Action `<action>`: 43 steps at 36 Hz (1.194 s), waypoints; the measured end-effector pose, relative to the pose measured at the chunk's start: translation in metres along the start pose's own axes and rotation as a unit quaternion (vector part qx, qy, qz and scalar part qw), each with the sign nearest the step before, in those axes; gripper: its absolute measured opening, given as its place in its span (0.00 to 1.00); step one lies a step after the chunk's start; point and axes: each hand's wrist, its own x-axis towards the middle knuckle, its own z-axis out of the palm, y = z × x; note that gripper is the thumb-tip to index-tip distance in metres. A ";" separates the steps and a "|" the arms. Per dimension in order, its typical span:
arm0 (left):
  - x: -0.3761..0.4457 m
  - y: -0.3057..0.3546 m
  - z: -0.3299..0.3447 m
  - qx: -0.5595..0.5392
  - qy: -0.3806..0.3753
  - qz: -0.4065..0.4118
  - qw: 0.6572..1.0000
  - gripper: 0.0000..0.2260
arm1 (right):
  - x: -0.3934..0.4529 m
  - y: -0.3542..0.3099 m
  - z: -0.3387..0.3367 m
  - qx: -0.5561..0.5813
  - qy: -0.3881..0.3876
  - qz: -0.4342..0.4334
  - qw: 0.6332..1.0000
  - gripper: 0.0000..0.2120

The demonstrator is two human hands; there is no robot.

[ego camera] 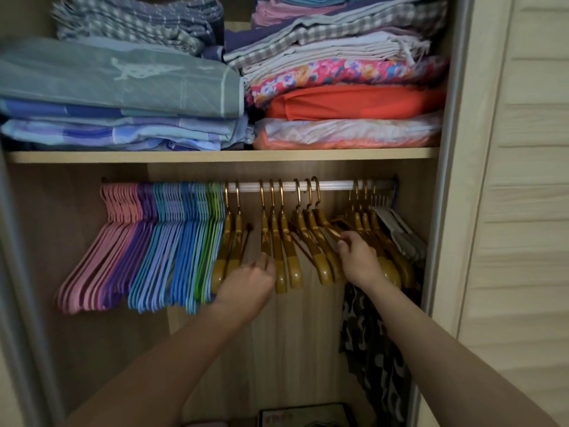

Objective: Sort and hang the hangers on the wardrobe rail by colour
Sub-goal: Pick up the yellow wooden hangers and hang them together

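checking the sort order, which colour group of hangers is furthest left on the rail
The pink hangers, packed against the rail's left end. Purple, blue and green groups follow to their right, then the gold ones that both hands are reaching into.

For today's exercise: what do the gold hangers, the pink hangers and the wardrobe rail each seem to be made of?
Gold hangers: probably plastic or lacquered wood, thick-bodied with glossy highlights; their hooks look metallic.
Pink hangers: likely plastic or coated wire, thin and matt.
Wardrobe rail: apparently metal, pale, shiny and ribbed lengthwise.
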 end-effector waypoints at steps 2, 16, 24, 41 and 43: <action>0.000 0.002 -0.001 0.026 0.002 0.005 1.000 0.28 | -0.001 0.001 -0.001 0.003 -0.014 0.003 1.000 0.17; -0.014 -0.012 -0.002 0.115 0.002 -0.022 0.993 0.32 | -0.031 0.005 -0.024 -0.069 -0.093 -0.047 0.992 0.26; -0.067 -0.010 -0.015 0.024 0.105 0.035 0.994 0.34 | -0.049 0.058 -0.040 -0.420 0.041 -0.225 0.878 0.27; -0.091 -0.012 -0.013 -0.048 -0.016 -0.021 0.998 0.13 | -0.025 0.059 -0.040 -0.638 -0.022 -0.175 0.750 0.43; -0.089 -0.015 -0.011 -0.067 -0.020 -0.029 0.997 0.12 | -0.028 0.054 -0.041 -0.594 -0.012 -0.167 0.787 0.42</action>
